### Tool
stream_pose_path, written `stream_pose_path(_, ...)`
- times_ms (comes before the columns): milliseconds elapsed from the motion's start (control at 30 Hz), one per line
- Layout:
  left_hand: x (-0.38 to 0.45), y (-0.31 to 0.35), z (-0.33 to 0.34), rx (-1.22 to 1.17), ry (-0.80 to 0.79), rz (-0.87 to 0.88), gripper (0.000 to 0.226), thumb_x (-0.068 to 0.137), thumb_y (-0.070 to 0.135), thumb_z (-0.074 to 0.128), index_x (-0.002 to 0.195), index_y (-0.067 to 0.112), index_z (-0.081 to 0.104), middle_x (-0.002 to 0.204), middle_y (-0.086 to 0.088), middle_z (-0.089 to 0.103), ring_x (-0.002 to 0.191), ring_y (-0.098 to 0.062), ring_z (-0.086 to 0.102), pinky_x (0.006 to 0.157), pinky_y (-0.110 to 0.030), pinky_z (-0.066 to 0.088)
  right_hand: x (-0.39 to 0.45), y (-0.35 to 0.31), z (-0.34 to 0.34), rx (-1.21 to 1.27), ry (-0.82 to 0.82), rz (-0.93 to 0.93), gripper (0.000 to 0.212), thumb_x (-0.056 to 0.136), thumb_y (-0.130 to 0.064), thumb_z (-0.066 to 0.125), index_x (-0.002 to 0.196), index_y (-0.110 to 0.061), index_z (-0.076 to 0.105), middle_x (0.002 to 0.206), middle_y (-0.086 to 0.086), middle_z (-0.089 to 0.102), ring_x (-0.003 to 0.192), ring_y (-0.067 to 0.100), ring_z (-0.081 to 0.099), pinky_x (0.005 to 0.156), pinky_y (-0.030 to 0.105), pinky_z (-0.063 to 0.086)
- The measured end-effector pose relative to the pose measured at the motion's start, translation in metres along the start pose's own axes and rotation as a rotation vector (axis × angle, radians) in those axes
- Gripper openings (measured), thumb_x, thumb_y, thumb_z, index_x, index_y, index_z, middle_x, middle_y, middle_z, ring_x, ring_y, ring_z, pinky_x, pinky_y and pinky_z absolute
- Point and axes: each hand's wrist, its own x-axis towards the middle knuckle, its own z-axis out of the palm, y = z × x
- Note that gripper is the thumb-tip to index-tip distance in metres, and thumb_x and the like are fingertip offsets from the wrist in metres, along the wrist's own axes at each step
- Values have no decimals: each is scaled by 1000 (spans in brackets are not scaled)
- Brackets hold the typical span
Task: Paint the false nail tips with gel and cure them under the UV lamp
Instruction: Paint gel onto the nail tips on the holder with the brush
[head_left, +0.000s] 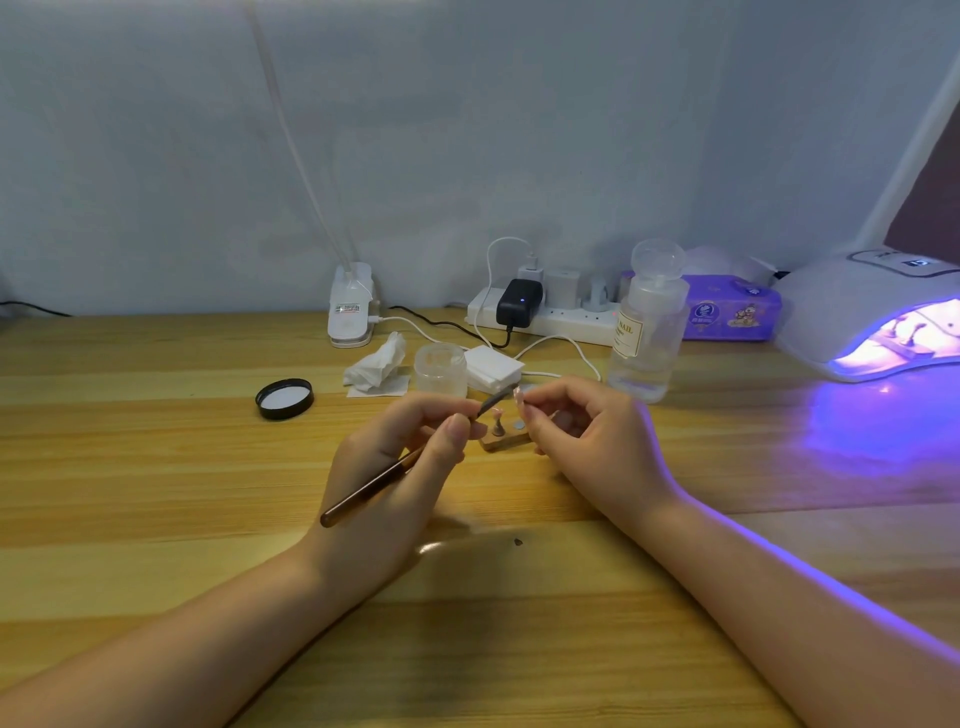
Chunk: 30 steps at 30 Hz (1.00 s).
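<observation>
My left hand (395, 457) grips a brown-handled gel brush (374, 486), its tip pointing up and right. The brush tip touches a small pale false nail tip (518, 395) pinched by my right hand (587, 441). Below both hands a little wooden nail stand (506, 439) sits on the table with a peg holder on it. The white UV lamp (852, 312) stands at the right, lit purple, with nail holders inside. An open clear gel jar (440, 370) stands behind my hands, and its black lid (284, 398) lies to the left.
A clear liquid bottle (647, 332) stands right of the jar. White wipes (493, 369) and a crumpled tissue (376, 366) lie near it. A power strip (545, 312) with chargers, a lamp clamp (352, 306) and a purple tissue pack (732, 309) line the back wall.
</observation>
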Motion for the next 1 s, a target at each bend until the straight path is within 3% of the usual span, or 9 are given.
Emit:
stream_pose_path(133,0,-1,1,38,-35,-18,17,90,33,63,104,26,70,95,5,74,88,-15,68,76,-30,56,0,0,0,0,3,18,10,86,-10,68,93,-17,71,68,3,66,65,23,62,60,34,53)
stream_pose_path(467,-1,2,1,38,-2,20,21,88,38,56,100,27,69,92,5,74,84,-18,68,74,-35,56,-1,-1,-1,21,0,42,9,86,-12,68,94,-16,71,70,5,67,65,23,64,59,38,55)
stream_pose_path(733,0,1,1,43,-17,2,22,88,41,56,100,29,69,93,7,74,84,-13,68,70,-19,52,-1,-2,-1,40,-24,41,10,85,-10,68,91,-17,70,71,5,68,64,22,65,60,35,55)
stream_pose_path(900,-1,1,0,33,34,41,22,88,39,56,102,27,68,92,5,74,83,-18,68,73,-33,56,-1,-2,-1,49,-22,51,10,85,-12,68,92,-18,70,71,3,69,63,17,66,56,25,54)
stream_pose_path(1000,0,2,1,72,-3,51,18,88,37,56,100,29,67,91,7,73,83,-16,68,72,-33,56,-1,-2,-1,43,-20,54,9,85,-12,68,93,-16,71,69,3,68,62,16,66,54,21,52)
